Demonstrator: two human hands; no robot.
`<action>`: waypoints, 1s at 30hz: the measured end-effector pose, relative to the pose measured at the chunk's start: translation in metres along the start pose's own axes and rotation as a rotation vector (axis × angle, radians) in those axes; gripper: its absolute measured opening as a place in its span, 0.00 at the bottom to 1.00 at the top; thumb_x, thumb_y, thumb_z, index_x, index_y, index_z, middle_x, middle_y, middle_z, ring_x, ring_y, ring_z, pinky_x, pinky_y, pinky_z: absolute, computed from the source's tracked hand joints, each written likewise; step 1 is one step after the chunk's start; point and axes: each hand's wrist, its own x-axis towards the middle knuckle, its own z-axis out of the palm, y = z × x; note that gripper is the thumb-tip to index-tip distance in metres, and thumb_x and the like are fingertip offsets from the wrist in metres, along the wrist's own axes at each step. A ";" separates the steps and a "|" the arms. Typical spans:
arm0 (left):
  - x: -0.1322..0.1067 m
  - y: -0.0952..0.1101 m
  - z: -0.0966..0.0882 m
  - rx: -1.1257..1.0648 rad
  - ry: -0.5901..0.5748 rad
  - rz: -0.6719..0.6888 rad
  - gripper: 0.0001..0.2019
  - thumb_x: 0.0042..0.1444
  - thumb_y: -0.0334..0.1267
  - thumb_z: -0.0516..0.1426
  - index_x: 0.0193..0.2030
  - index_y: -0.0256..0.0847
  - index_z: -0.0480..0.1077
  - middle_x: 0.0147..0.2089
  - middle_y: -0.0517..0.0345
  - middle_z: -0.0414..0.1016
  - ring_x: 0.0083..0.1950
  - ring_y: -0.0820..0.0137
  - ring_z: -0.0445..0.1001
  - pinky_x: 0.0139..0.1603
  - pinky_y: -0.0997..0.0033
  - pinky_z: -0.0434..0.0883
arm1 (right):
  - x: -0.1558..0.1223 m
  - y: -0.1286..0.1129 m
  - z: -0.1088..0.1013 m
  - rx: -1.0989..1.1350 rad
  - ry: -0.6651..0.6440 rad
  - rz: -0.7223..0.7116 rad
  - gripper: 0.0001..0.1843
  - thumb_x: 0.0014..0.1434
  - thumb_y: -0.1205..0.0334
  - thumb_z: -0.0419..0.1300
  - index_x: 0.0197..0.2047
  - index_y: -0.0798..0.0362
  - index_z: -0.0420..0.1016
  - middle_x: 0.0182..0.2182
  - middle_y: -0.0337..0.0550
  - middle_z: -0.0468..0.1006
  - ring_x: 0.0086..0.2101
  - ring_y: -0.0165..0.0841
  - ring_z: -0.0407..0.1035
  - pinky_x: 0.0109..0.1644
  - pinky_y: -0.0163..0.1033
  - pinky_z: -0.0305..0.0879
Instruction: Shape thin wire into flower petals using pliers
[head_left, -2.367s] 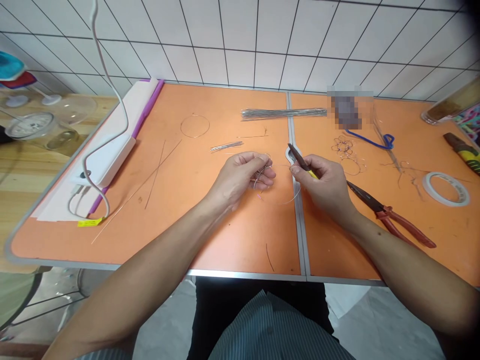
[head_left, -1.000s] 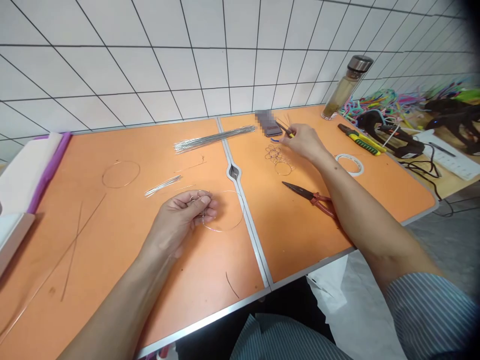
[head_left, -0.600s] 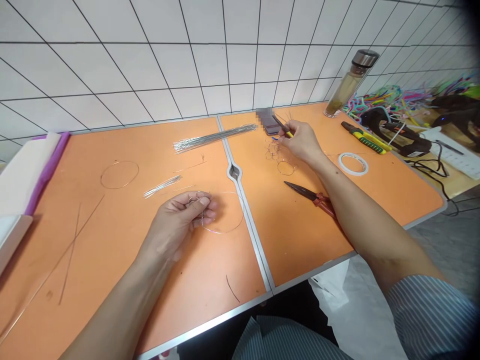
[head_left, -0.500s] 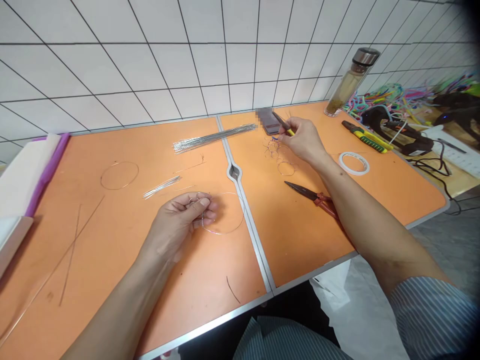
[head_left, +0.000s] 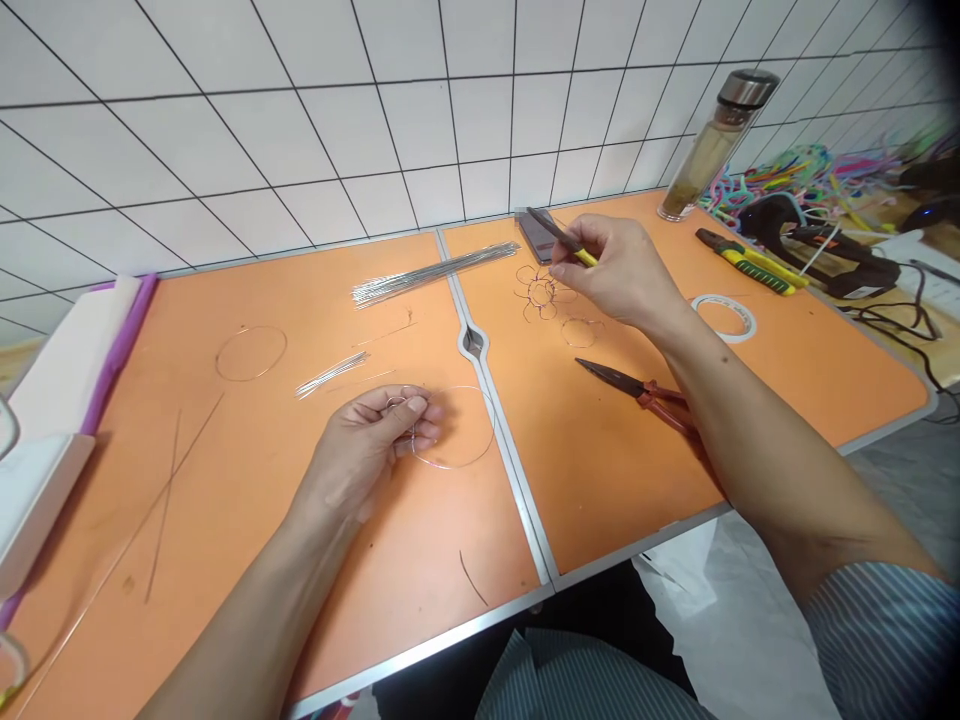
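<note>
Both hands were held apart over the orange table (head_left: 420, 540), twelve o'clock being taken as toward the tiled wall (head_left: 480, 120). By the left hand (head_left: 390, 425), a thin wire loop (head_left: 454, 467) was pinched between thumb and fingers, its curve extended toward three o'clock. By the right hand (head_left: 615, 265), at two o'clock from the left, a dark-tipped yellow tool (head_left: 562, 235) was gripped, its tip pointed toward ten o'clock. Just beside the right fingertips, toward nine o'clock, a flower-shaped wire piece (head_left: 529, 293) was seen; whether it was also pinched could not be told. A dark flat device (head_left: 541, 243) was placed at twelve o'clock from that piece, and a smaller wire ring (head_left: 580, 347) at four. Red-handled pliers (head_left: 643, 392) were partly hidden by the right forearm, at six o'clock from the right hand. From the left hand, a long wire bundle (head_left: 435, 275) was laid at one o'clock, a short wire bundle (head_left: 330, 375) at ten, and crossed wires (head_left: 172, 480) at nine.
</note>
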 end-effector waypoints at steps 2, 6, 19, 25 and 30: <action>0.000 0.000 0.001 0.004 -0.001 -0.001 0.18 0.45 0.45 0.79 0.36 0.38 0.84 0.36 0.52 0.85 0.31 0.71 0.80 0.35 0.73 0.78 | -0.003 -0.006 0.000 0.006 -0.014 0.003 0.08 0.56 0.72 0.67 0.33 0.49 0.78 0.34 0.40 0.80 0.38 0.39 0.73 0.45 0.48 0.67; -0.001 0.000 0.002 0.015 -0.007 0.004 0.17 0.46 0.45 0.79 0.36 0.37 0.83 0.37 0.50 0.86 0.32 0.70 0.81 0.35 0.72 0.79 | -0.009 -0.018 0.001 0.017 -0.072 0.006 0.07 0.56 0.71 0.68 0.34 0.49 0.80 0.35 0.41 0.81 0.40 0.41 0.74 0.47 0.49 0.68; 0.000 -0.004 -0.001 0.013 -0.041 0.019 0.15 0.51 0.44 0.77 0.37 0.38 0.83 0.38 0.51 0.86 0.33 0.70 0.82 0.36 0.72 0.79 | -0.023 -0.043 0.005 0.075 -0.113 0.001 0.06 0.57 0.69 0.72 0.35 0.50 0.82 0.35 0.43 0.80 0.42 0.44 0.76 0.48 0.50 0.71; 0.000 -0.004 -0.001 0.014 -0.045 0.018 0.15 0.51 0.44 0.77 0.37 0.38 0.83 0.38 0.50 0.86 0.33 0.70 0.81 0.35 0.73 0.78 | -0.024 -0.047 0.004 0.047 -0.120 0.004 0.05 0.57 0.68 0.73 0.36 0.49 0.82 0.35 0.42 0.80 0.41 0.43 0.76 0.47 0.49 0.70; 0.002 -0.003 0.000 0.020 -0.044 0.011 0.15 0.51 0.45 0.77 0.37 0.37 0.83 0.38 0.51 0.86 0.33 0.70 0.81 0.35 0.73 0.78 | -0.024 -0.047 0.004 0.022 -0.120 -0.001 0.05 0.59 0.69 0.70 0.36 0.49 0.82 0.35 0.42 0.81 0.40 0.42 0.75 0.46 0.48 0.68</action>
